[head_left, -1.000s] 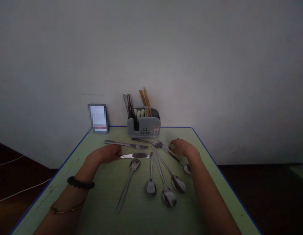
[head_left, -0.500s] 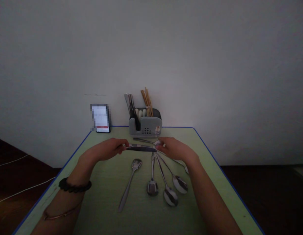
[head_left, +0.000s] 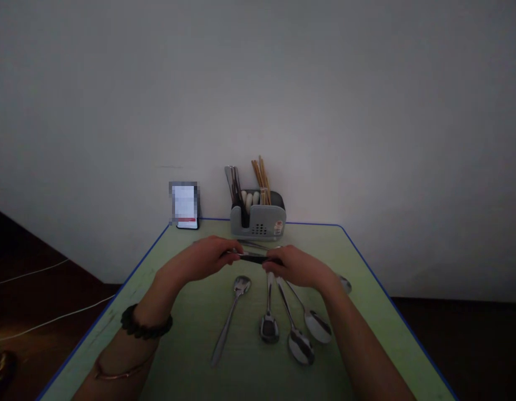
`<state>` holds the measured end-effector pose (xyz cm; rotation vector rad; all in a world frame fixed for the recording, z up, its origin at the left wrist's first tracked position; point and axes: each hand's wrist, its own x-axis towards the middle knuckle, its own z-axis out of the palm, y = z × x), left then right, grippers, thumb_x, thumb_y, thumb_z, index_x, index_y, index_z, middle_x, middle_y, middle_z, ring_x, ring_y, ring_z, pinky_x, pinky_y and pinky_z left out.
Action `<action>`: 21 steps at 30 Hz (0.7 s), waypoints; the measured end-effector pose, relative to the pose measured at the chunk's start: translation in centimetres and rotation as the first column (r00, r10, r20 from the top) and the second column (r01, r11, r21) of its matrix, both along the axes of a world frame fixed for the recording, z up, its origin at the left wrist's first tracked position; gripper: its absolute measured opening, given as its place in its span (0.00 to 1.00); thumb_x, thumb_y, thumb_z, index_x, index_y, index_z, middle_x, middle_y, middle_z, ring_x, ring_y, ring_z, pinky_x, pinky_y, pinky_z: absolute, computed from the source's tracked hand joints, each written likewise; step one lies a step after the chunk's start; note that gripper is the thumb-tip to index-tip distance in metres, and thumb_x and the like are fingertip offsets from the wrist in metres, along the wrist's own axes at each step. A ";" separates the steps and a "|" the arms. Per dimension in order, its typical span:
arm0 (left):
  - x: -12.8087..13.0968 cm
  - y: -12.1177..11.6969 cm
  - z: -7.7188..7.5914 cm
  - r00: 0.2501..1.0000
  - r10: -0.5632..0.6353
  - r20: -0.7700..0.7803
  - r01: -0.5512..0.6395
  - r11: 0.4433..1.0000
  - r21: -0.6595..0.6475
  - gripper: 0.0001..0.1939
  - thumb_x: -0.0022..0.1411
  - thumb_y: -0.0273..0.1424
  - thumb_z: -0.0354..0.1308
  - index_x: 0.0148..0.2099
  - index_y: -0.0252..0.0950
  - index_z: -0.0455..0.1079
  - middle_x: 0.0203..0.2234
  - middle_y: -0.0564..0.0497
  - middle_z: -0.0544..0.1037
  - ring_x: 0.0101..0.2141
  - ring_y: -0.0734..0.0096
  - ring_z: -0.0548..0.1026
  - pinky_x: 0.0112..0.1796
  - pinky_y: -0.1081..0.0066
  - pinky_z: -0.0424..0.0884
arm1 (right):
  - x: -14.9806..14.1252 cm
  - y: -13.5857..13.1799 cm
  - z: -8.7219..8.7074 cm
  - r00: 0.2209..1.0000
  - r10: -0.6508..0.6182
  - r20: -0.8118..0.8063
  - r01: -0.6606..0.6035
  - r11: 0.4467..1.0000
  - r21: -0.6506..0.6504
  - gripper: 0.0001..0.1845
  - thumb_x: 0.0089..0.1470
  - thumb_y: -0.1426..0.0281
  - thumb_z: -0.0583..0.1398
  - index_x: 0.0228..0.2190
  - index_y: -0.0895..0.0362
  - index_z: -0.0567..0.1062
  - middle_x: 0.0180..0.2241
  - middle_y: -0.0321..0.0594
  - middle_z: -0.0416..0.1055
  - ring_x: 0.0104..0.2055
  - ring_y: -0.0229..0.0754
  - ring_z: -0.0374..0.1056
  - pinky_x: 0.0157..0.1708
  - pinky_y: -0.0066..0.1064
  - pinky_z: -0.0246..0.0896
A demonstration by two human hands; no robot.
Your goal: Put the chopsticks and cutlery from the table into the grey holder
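Observation:
A steel table knife [head_left: 252, 257] is held level just above the green table [head_left: 191, 334], between both hands. My left hand [head_left: 205, 259] is closed on its left end, and my right hand [head_left: 293, 266] is closed on its right end. Several steel spoons lie on the table below the hands: one [head_left: 230, 317] left of centre, one [head_left: 269, 317] in the middle, two more [head_left: 297, 328] fanned to the right. Another spoon bowl [head_left: 345, 285] shows behind my right wrist. More cutlery lies behind the hands, mostly hidden.
A grey cutlery caddy [head_left: 258, 220] stands at the table's far edge against the wall, holding chopsticks, knives and white-handled pieces. A small blurred card stand [head_left: 185, 205] sits left of it. Cables lie on the dark floor at left.
My left hand lifted the knife off the table and carried it rightward. My right hand left the spoon at the right and came in to grip the knife's other end.

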<state>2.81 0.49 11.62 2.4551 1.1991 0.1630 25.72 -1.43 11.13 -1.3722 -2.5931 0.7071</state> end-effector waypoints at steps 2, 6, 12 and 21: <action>-0.1 0.0 -0.2 1.000 0.005 -0.001 -0.005 0.999 -0.041 0.15 0.63 0.37 0.46 0.44 0.38 0.70 0.30 0.51 0.77 0.30 0.70 0.71 0.32 0.73 0.62 | 0.2 0.1 -0.1 1.000 0.027 -0.003 -0.027 1.000 0.007 0.12 0.57 0.69 0.53 0.29 0.59 0.75 0.25 0.39 0.72 0.27 0.37 0.63 0.27 0.26 0.51; -0.6 0.3 -0.9 1.000 0.014 -0.026 -0.019 0.982 -0.187 0.18 0.64 0.40 0.44 0.39 0.35 0.71 0.27 0.50 0.76 0.28 0.70 0.71 0.30 0.74 0.62 | 0.9 0.3 0.0 0.999 0.041 0.002 -0.041 0.999 -0.004 0.13 0.57 0.69 0.52 0.30 0.59 0.75 0.27 0.40 0.73 0.29 0.38 0.64 0.29 0.26 0.53; -2.0 1.1 -1.5 0.993 0.081 -0.088 -0.098 0.971 -0.220 0.24 0.64 0.46 0.40 0.32 0.36 0.70 0.28 0.50 0.76 0.29 0.69 0.72 0.32 0.73 0.63 | 2.3 0.5 0.7 0.998 0.030 -0.054 -0.033 0.998 -0.045 0.15 0.58 0.67 0.51 0.31 0.59 0.75 0.26 0.38 0.71 0.29 0.39 0.63 0.30 0.28 0.55; -2.2 1.4 -1.3 0.994 0.107 0.038 -0.106 0.994 -0.005 0.20 0.65 0.44 0.41 0.36 0.35 0.66 0.31 0.49 0.72 0.33 0.68 0.69 0.36 0.70 0.63 | 2.8 0.4 0.8 0.990 -0.058 -0.132 0.043 0.992 -0.118 0.22 0.61 0.62 0.45 0.36 0.59 0.75 0.26 0.38 0.68 0.30 0.39 0.62 0.33 0.30 0.58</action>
